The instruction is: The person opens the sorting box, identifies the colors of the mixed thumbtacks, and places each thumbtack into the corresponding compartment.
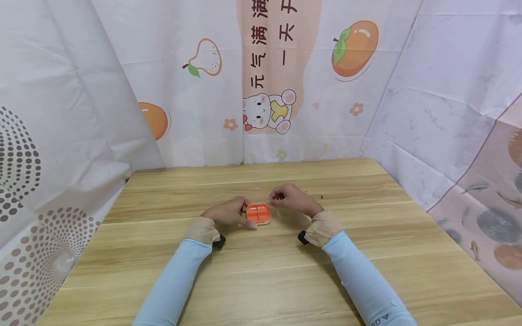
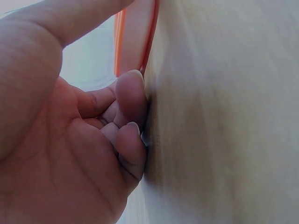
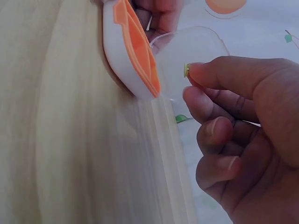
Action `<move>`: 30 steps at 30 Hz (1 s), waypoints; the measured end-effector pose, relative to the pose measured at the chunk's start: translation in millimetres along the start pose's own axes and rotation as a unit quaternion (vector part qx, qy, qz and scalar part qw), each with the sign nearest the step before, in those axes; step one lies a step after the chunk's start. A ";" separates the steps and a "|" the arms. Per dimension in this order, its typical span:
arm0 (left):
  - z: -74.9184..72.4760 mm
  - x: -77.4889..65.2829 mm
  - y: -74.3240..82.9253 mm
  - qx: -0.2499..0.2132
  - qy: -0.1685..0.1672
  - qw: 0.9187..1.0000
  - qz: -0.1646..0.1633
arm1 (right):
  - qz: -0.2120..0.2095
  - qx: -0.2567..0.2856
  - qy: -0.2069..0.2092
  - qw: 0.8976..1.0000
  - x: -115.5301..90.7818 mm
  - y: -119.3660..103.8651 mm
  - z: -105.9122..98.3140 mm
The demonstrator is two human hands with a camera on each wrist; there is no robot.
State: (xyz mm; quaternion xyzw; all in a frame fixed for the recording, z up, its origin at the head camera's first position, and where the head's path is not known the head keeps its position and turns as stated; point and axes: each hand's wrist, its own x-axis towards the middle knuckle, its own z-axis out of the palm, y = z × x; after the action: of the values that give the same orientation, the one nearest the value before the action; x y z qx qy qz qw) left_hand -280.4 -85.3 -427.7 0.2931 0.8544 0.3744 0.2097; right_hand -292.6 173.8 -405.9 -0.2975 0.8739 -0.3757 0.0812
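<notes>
A small pill box (image 1: 258, 213) with orange compartments lies on the table, its clear lid (image 3: 191, 53) swung up. My left hand (image 1: 230, 212) holds the box from its left side, the thumb along the near edge and other fingers behind. In the left wrist view two curled fingertips of the left hand (image 2: 70, 121) rest near the wooden surface. My right hand (image 1: 294, 199) is just right of the box. Between thumb and forefinger, the right hand (image 3: 238, 112) pinches a tiny yellow-green piece (image 3: 186, 70) in front of the lid; its exact kind is too small to tell.
Two tiny items lie beyond the right hand: a small reddish one (image 1: 306, 192) and a dark one (image 1: 321, 197). The wooden table (image 1: 261, 280) ends at a printed curtain (image 1: 195, 113) behind. Cloth also hangs at both sides.
</notes>
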 end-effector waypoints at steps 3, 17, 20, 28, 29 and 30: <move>-0.3 -0.4 0.1 0.002 0.000 1.000 -0.002 | -0.008 -0.008 -0.001 1.000 1.2 -1.9 2.8; -0.4 -3.3 6.2 -0.001 0.002 1.000 0.008 | -0.016 -0.013 -0.014 1.000 5.6 -8.5 13.6; -0.6 -3.3 6.8 -0.002 0.001 1.000 0.005 | -0.019 -0.012 -0.009 1.000 5.8 -11.2 16.5; -0.7 -4.1 6.1 -0.001 0.000 1.000 0.000 | -0.018 -0.029 0.024 0.999 7.3 -20.7 26.6; -0.8 -4.2 6.0 0.000 0.000 1.000 -0.002 | -0.016 -0.031 0.028 0.999 7.7 -21.8 27.8; -0.9 -4.0 5.7 0.000 0.001 1.000 -0.002 | -0.014 -0.035 0.032 0.999 8.3 -22.3 29.2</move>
State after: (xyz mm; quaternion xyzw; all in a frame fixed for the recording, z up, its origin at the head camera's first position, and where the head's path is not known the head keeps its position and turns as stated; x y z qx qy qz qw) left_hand -276.0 -85.3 -422.2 0.2906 0.8555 0.3738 0.2097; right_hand -278.4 139.1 -410.0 -0.3001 0.8843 -0.3558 0.0373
